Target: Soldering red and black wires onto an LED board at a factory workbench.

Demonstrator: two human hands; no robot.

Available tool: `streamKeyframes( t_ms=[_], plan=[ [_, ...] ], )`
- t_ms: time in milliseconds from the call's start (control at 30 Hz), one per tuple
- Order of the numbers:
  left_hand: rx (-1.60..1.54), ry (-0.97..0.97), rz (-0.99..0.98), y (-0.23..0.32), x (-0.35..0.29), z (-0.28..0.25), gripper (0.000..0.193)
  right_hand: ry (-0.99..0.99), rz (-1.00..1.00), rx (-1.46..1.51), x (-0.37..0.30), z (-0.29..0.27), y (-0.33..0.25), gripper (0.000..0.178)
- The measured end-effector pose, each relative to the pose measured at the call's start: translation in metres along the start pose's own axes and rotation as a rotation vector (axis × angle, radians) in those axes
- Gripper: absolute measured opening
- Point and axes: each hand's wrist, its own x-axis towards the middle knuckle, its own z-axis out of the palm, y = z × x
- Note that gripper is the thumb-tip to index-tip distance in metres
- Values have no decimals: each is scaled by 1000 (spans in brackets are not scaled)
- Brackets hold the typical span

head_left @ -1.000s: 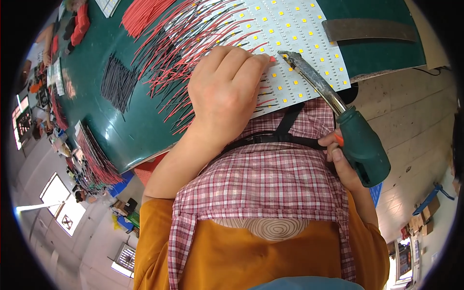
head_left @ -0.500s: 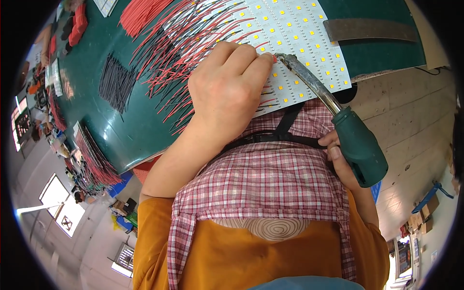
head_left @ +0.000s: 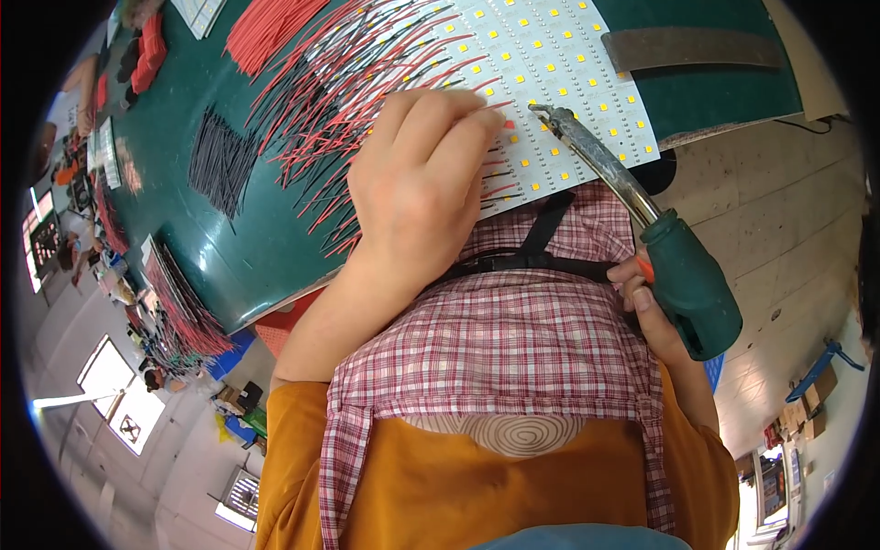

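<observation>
Two hands at work over a white LED board (head_left: 550,82) lying on a green table (head_left: 229,247). Left hand (head_left: 417,188) resting palm-down on board's near edge, fingers curled together, tips seemingly pinching a red wire (head_left: 502,125) against the panel; exact grip hidden beneath the knuckles. Right hand (head_left: 653,312) wrapped closed around green handle of a soldering iron (head_left: 642,229), metal tip poised just beside the left fingertips, touching or nearly touching the board. Many red and black leads (head_left: 367,82) already fanned out from board's left portion, judged attached; rows of yellow LED pads toward the right without wires, judged outstanding. Work assessed as roughly midway. No containers in view: loose red wire bundle (head_left: 266,27) and black wire bundle (head_left: 220,160) lying directly on the table. Dark metal bar (head_left: 692,48) beyond the board.
</observation>
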Motion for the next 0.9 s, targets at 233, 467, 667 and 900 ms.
streamKeyframes(
  t_ms=[233,467,667,900],
  plan=[
    [47,-42,-29,12,-7,3,19,-23,41,13,-7,-5,9,29],
    [71,-131,-77,18,-3,-2,25,-79,-41,-411,-5,-7,5,27],
    [87,-135,-77,18,-2,-2,23,-39,-5,-263,-6,-4,6,24],
    [164,-87,-10,15,-5,3,18,24,-28,-51,-5,1,4,17]
  ],
)
